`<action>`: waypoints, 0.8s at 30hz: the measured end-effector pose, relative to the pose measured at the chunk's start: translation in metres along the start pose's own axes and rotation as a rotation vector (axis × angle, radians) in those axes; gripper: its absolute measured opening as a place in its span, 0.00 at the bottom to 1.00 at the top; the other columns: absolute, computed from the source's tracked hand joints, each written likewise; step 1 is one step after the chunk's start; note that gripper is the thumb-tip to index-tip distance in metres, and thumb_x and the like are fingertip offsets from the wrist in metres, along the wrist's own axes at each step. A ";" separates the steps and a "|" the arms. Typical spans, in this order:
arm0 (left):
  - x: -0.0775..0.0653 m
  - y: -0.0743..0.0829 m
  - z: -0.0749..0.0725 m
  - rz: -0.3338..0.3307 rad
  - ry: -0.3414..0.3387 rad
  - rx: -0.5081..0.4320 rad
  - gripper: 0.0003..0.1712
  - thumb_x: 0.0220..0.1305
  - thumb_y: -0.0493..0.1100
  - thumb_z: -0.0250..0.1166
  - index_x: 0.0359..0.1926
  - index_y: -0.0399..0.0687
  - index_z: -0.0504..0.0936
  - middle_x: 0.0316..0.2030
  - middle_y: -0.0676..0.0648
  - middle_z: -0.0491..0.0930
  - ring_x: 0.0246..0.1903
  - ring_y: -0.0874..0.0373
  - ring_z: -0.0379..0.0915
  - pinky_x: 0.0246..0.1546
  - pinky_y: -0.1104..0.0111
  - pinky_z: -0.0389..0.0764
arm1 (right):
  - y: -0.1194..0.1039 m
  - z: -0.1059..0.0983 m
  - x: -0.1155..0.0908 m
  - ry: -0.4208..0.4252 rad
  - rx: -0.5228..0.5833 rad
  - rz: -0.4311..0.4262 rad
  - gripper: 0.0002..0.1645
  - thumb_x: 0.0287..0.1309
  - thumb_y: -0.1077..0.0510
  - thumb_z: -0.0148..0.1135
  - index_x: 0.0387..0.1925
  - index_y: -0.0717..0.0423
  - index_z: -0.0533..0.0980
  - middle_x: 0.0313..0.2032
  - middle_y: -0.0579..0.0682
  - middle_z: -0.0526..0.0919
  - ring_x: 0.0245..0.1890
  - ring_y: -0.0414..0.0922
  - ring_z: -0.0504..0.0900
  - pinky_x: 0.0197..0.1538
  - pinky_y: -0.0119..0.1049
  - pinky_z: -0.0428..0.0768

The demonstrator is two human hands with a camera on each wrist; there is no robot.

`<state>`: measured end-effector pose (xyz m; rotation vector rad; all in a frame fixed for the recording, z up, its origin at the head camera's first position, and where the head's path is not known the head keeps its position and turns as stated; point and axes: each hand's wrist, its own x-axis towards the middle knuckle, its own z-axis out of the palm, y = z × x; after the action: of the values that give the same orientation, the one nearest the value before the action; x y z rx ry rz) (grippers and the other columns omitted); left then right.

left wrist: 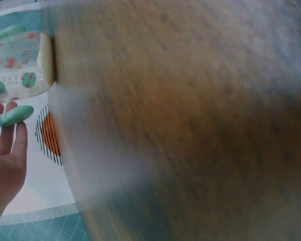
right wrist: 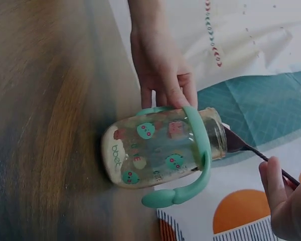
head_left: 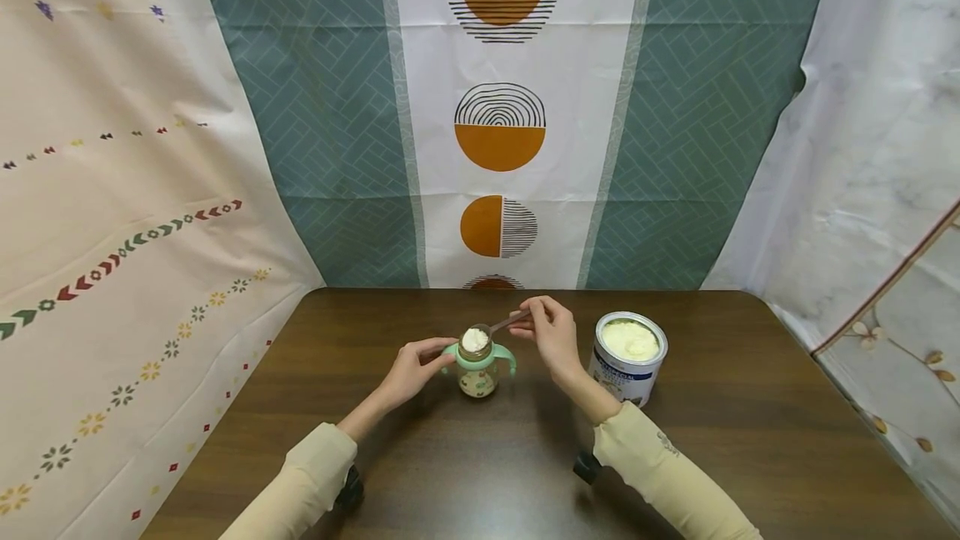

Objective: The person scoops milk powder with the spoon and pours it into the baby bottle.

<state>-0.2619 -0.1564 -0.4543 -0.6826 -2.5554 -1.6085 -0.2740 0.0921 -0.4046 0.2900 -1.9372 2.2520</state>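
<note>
- Bottle (head_left: pixel 477 381): upright on the surface (head_left: pixel 465 473) between the hands, white powder (head_left: pixel 475 339) showing at its mouth.
- Left hand (head_left: pixel 414 369): grip pinching a handle (left wrist: pixel 17 114).
- Right hand (head_left: pixel 553 336): grip pinching the spoon (head_left: pixel 508 321), its head at the mouth.
- Can (head_left: pixel 619 374): open, powder inside, right of the bottle.
- Step, seemingly: spooning powder in; next likely calls for tipping the spoon, bottle steady.

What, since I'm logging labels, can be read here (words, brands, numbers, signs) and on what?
"bbet": rounded clear bottle with mint-green handles.
"CUTE": same bottle.
"SPECIAL": round white metal can; letters before it unreadable.
Other print on both: unreadable.
Cream fabric right sleeve: print too small to read.
</note>
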 end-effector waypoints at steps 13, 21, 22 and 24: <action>0.000 0.001 0.001 -0.005 0.009 0.006 0.17 0.66 0.39 0.62 0.55 0.43 0.81 0.51 0.41 0.83 0.45 0.54 0.82 0.42 0.60 0.82 | -0.002 0.007 -0.013 -0.227 -0.434 -0.442 0.10 0.71 0.63 0.49 0.42 0.60 0.78 0.37 0.61 0.85 0.29 0.54 0.86 0.33 0.39 0.84; 0.000 0.000 0.000 -0.011 -0.004 -0.009 0.18 0.67 0.39 0.61 0.57 0.43 0.80 0.52 0.39 0.82 0.47 0.47 0.81 0.44 0.51 0.81 | 0.008 -0.001 -0.009 -0.451 -0.673 -0.915 0.09 0.64 0.67 0.57 0.45 0.61 0.78 0.39 0.53 0.86 0.38 0.45 0.85 0.41 0.31 0.82; -0.001 0.000 0.000 -0.013 -0.006 -0.011 0.18 0.67 0.39 0.61 0.57 0.42 0.79 0.52 0.39 0.82 0.47 0.47 0.81 0.44 0.51 0.81 | 0.008 -0.001 -0.009 -0.475 -0.694 -0.965 0.10 0.62 0.68 0.59 0.45 0.61 0.78 0.40 0.53 0.86 0.39 0.44 0.85 0.43 0.30 0.82; -0.001 0.000 0.001 -0.010 -0.007 -0.011 0.18 0.67 0.39 0.61 0.57 0.42 0.79 0.52 0.39 0.82 0.47 0.46 0.81 0.44 0.50 0.80 | 0.009 -0.002 -0.010 -0.510 -0.721 -1.045 0.13 0.57 0.70 0.63 0.45 0.62 0.79 0.40 0.52 0.85 0.41 0.43 0.85 0.44 0.29 0.81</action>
<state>-0.2609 -0.1565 -0.4552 -0.6782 -2.5608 -1.6278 -0.2667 0.0930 -0.4157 1.4271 -1.9175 0.8133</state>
